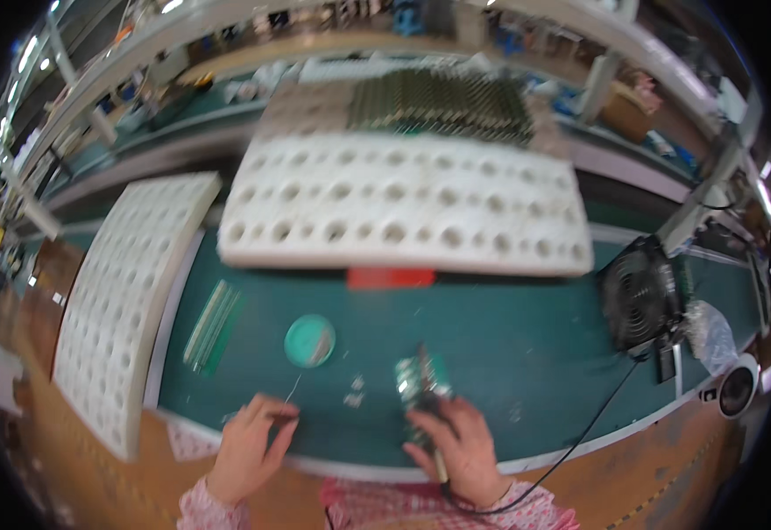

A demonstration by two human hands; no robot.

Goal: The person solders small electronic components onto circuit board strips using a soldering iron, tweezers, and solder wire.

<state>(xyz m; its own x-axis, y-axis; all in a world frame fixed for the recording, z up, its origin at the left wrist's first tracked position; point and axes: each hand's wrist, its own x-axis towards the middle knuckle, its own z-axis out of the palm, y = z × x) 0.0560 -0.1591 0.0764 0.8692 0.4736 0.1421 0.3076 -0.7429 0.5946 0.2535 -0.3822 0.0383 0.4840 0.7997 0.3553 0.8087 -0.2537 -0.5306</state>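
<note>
My left hand [254, 442] is closed in a pinch on a thin solder wire [294, 387], whose end sticks up past the fingertips. My right hand [461, 449] grips a soldering iron [423, 358] with its tip pointing away from me; a black cord [571, 452] trails off to the right. Under the iron and beside the right fingers lies a small green circuit board [406, 382] with shiny parts. Blur hides whether the tip touches it. Between my hands are a few small pale pieces [354, 391], and behind them a round teal dish [309, 341].
A white foam tray with holes [403, 194] spans the back, with rows of boards [443, 102] stacked behind it. Another foam tray [125, 300] leans at left near green strips [213, 327]. At right stand a black fan [637, 291] and a clear plastic bag [712, 336].
</note>
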